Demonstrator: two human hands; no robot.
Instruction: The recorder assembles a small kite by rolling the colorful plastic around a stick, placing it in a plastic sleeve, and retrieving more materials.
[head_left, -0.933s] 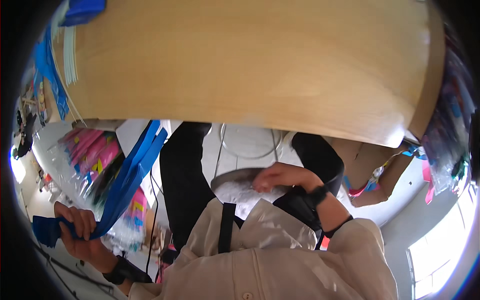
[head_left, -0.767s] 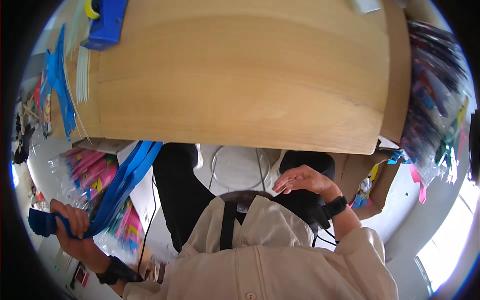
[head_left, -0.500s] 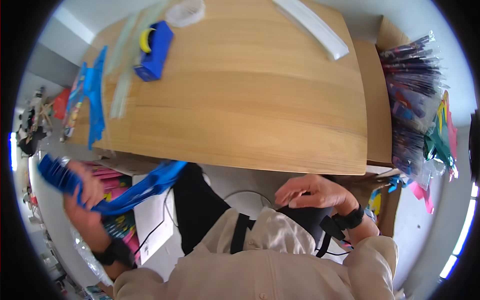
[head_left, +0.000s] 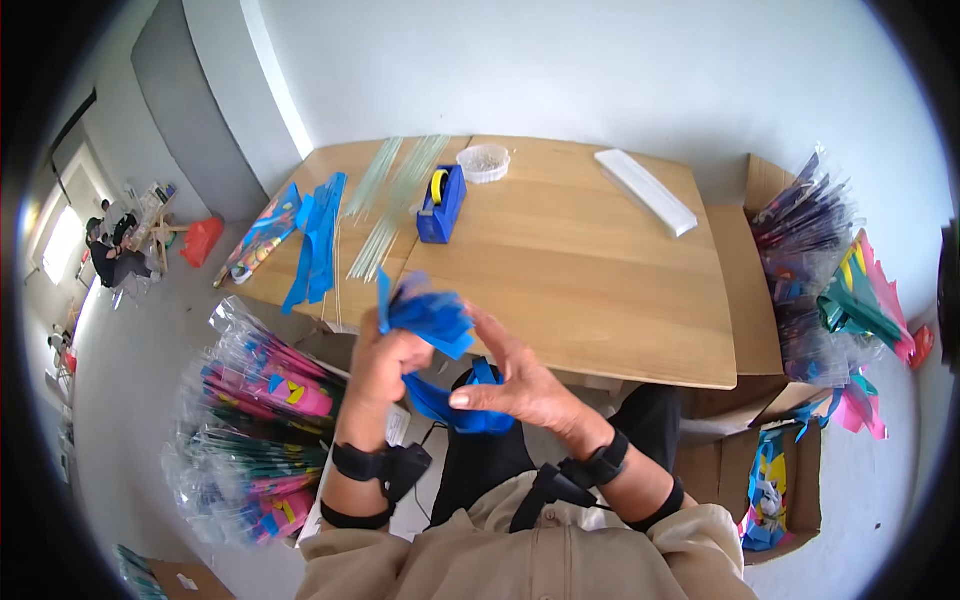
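Observation:
My left hand (head_left: pixel 385 362) is closed around a bundle of blue fabric strips (head_left: pixel 432 318) just off the table's front edge. The upper ends of the bundle fan out above the fist, partly blurred. Lower down, a loop of the blue material hangs over my lap. Close beside it is my right hand (head_left: pixel 520 378), its fingers apart and its thumb near the hanging loop. Whether that thumb touches the material I cannot tell. On the table's left end lie more blue strips (head_left: pixel 318 240), next to a rolled printed piece (head_left: pixel 262 238) in bright colours.
On the wooden table (head_left: pixel 580 290) stand a blue tape dispenser (head_left: pixel 441 208), a clear dish (head_left: pixel 484 163), thin pale rods (head_left: pixel 385 225) and a long white tray (head_left: pixel 645 192). Bagged colourful pieces (head_left: pixel 260 430) are heaped at left. Cardboard boxes (head_left: pixel 745 280) flank the right side.
My left hand has swung right and inward with the blue strips, from the far left to in front of me. My right hand has moved left beside it. The view has tilted up.

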